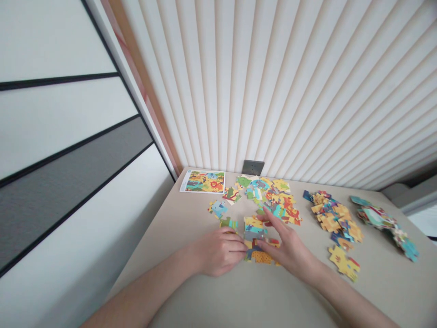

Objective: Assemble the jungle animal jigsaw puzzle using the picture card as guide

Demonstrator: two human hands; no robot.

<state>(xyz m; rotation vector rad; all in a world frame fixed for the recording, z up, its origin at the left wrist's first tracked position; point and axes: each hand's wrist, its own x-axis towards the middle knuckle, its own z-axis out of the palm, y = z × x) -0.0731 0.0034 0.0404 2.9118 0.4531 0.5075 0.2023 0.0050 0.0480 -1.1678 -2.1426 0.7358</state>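
Observation:
Several joined jigsaw puzzle pieces (pixel 261 258) lie flat on the table before me, with a spotted orange animal along their near edge. My left hand (pixel 220 251) rests at their left side, palm down, its fingers stretched toward the pieces and the fingertips touching their edge. Just beyond its knuckles is a green puzzle piece (pixel 228 223), partly covered by the fingers. Over the right side of the joined pieces is my right hand (pixel 290 243), its thumb and index finger spread apart. Its other fingers are largely hidden, and no piece shows in its grasp.
A picture card (pixel 206 181) lies at the table's back left. Loose colourful pieces (pixel 282 200) spread behind my hands, with a blue elephant piece (pixel 218 208) to the left. Two more piles, one orange (pixel 336 218) and one mixed (pixel 382 221), lie right. A ribbed wall (pixel 239 91) borders the back.

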